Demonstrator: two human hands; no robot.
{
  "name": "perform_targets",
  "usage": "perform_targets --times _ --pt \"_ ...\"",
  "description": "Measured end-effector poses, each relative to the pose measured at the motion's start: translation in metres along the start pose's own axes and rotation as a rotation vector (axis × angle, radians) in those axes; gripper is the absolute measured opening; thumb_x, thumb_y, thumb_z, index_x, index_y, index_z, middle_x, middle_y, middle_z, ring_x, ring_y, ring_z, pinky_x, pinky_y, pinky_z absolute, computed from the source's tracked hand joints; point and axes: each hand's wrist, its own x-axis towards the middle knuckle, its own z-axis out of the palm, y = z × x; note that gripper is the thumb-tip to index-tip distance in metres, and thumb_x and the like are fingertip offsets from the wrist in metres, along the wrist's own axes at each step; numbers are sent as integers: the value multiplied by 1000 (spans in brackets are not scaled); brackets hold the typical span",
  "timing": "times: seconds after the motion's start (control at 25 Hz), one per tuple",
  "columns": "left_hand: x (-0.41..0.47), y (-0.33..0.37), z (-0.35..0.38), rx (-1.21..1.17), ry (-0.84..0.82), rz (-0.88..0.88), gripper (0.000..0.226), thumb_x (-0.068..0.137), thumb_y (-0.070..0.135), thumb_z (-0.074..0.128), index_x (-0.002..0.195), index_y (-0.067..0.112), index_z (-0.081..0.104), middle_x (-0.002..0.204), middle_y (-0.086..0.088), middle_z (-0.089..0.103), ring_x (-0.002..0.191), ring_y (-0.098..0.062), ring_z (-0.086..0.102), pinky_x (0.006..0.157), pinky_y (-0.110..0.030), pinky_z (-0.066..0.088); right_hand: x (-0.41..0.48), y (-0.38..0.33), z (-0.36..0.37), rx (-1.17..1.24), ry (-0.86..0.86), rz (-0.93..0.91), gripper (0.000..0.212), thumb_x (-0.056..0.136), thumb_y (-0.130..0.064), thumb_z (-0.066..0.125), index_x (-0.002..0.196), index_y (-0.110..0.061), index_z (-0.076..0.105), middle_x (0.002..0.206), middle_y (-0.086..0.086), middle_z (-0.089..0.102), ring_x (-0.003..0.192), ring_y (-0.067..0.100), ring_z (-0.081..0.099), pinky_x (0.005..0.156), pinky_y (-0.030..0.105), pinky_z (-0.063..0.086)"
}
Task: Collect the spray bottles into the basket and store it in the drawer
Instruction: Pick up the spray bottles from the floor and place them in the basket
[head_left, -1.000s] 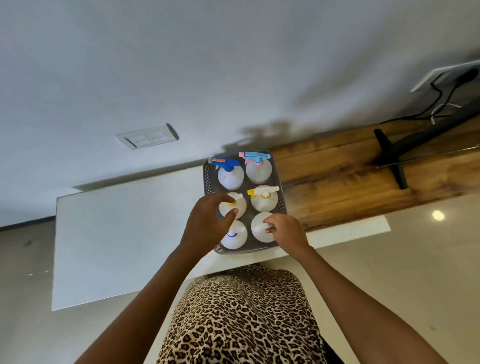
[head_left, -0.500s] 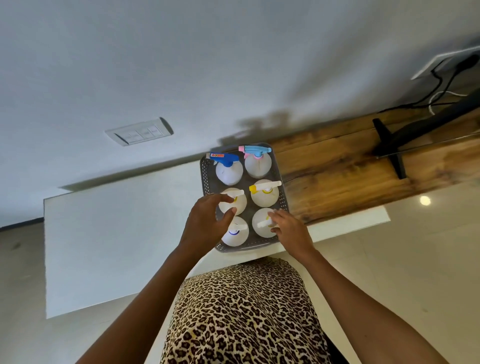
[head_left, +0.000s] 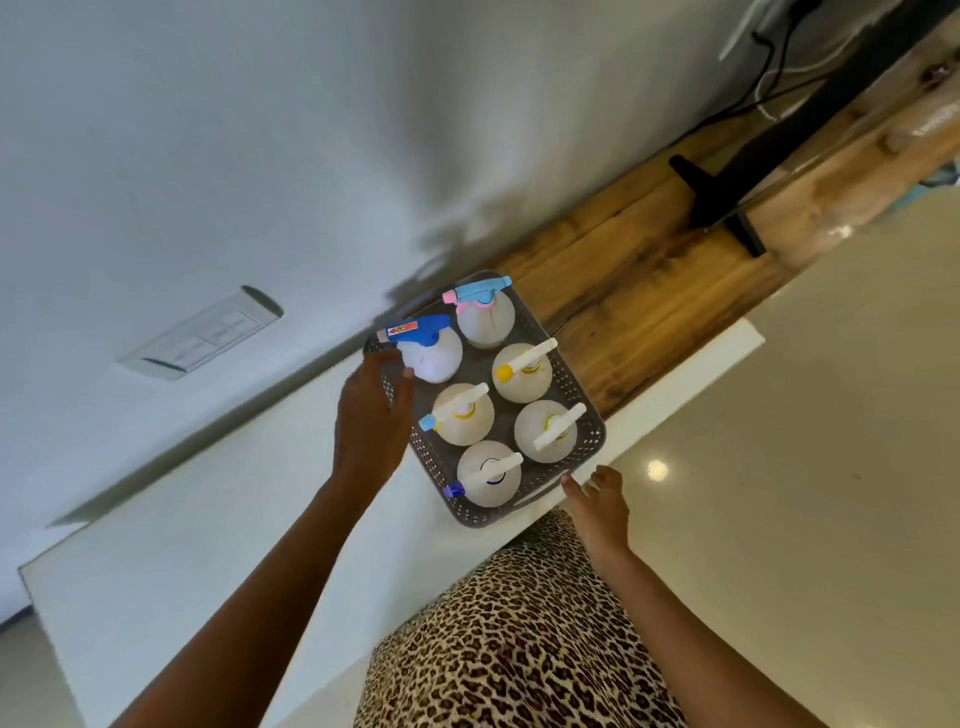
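A grey perforated basket (head_left: 591, 434) stands on the white counter (head_left: 208, 519) at its near edge, turned at an angle. It holds several white spray bottles upright in two rows, among them one with a blue trigger (head_left: 434, 356) and one with a light-blue and pink trigger (head_left: 485, 322). My left hand (head_left: 369, 415) clasps the basket's left wall, thumb over the rim beside the blue-trigger bottle. My right hand (head_left: 597, 501) is at the basket's near right corner, fingers spread, fingertips at the handle slot. No drawer is in view.
A wooden top (head_left: 649, 275) adjoins the counter on the right and carries a black monitor stand (head_left: 727, 202) with cables behind it. A wall switch plate (head_left: 202, 338) sits on the white wall. My leopard-print clothing (head_left: 519, 649) presses against the counter's front edge.
Both hands have left the bottle tops. The left went to the basket's left wall, the right to its near right corner. The basket now sits turned at an angle as the view tilted.
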Motion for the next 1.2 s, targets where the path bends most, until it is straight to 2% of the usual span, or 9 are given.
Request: perform_targets --times 0.16,0.28,0.4,0.48,0.52,0.68,0.84,0.96,1.2 --pt "72 -22 10 34 -30 26 33 97 25 35 111 6 57 108 -18 65 93 -27 57 73 -27 35 16 13 34 187 30 239 57 87 -31 60 134 -11 35 140 14 45 122 30 48 102 38 40" --pt "122 -35 30 97 -147 31 38 98 20 29 114 0 57 120 -25 59 108 -34 55 90 -36 40 38 21 54 385 59 384 52 89 -27 58 134 -12 36 134 15 49 114 28 52 103 44 42" --pt "161 -39 51 45 -220 -137 34 96 24 34 99 5 63 114 -22 62 93 -21 50 73 -24 41 52 26 66 534 80 436 39 90 -19 54 127 -11 44 120 14 57 96 24 55 84 40 49" --pt "183 -45 67 119 -394 -207 25 94 15 38 86 6 60 101 -21 62 90 -25 50 61 -21 42 59 26 72 603 75 458 35 91 -17 51 125 -13 47 113 10 58 92 23 57 69 34 48" --pt "192 -46 72 176 -473 -218 24 93 11 39 89 1 60 102 -23 61 90 -28 51 62 -22 42 62 27 75 623 77 468 33 91 -17 50 124 -15 48 111 8 59 92 23 57 65 31 48" --pt "218 -53 89 366 -625 -151 33 90 5 44 121 0 54 125 -26 54 113 -38 50 99 -42 38 71 30 79 703 112 495 31 91 -11 50 121 -14 53 107 10 60 98 28 57 67 33 50" --pt "223 -63 101 514 -559 14 25 93 8 41 108 2 60 116 -24 60 98 -33 51 82 -36 36 70 33 78 710 87 460 19 91 -5 50 108 -15 54 90 6 59 82 23 56 58 30 51" --pt "220 -75 96 518 -464 30 22 91 8 41 99 5 62 111 -25 62 85 -24 43 77 -31 30 70 29 76 695 65 406 21 92 0 46 107 -12 52 87 6 57 81 22 54 65 31 49" --pt "191 -95 59 481 -324 18 25 93 11 40 104 6 62 109 -26 64 95 -40 56 77 -33 34 76 12 62 559 10 340 25 92 -2 46 115 -9 53 98 11 58 91 26 55 69 33 48"
